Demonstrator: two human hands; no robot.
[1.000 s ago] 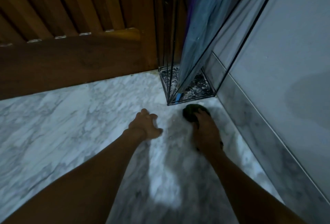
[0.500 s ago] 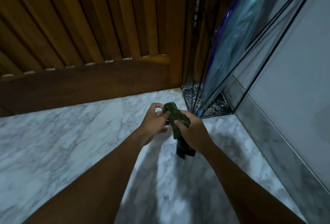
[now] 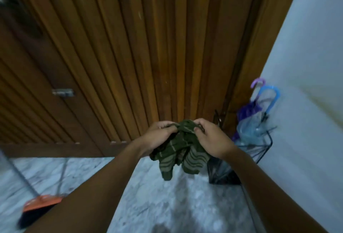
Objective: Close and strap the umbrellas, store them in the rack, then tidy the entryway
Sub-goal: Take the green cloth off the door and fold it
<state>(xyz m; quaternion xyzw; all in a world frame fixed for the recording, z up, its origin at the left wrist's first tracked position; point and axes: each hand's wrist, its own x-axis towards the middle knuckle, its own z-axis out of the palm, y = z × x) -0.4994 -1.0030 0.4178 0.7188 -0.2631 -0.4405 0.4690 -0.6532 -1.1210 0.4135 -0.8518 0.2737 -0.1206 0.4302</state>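
A dark green striped cloth [image 3: 181,154] hangs in the air in front of me, above the marble floor. My left hand [image 3: 157,137] grips its top left edge and my right hand [image 3: 213,139] grips its top right edge. To the right, a black wire umbrella rack [image 3: 259,151] stands in the corner by the wall. It holds a closed purple umbrella [image 3: 246,110] with a lilac hooked handle and a clear bluish umbrella [image 3: 250,128] with a blue hooked handle.
A wooden slatted door [image 3: 130,47] fills the background, with a metal latch [image 3: 62,92] at the left. A broom with an orange head [image 3: 39,206] lies on the marble floor [image 3: 176,205] at the lower left. A pale wall [image 3: 306,84] runs along the right.
My right hand lifted the cloth off the floor by the rack, my left hand joined it, and both now hold it higher and spread wider. The view has risen from the floor.
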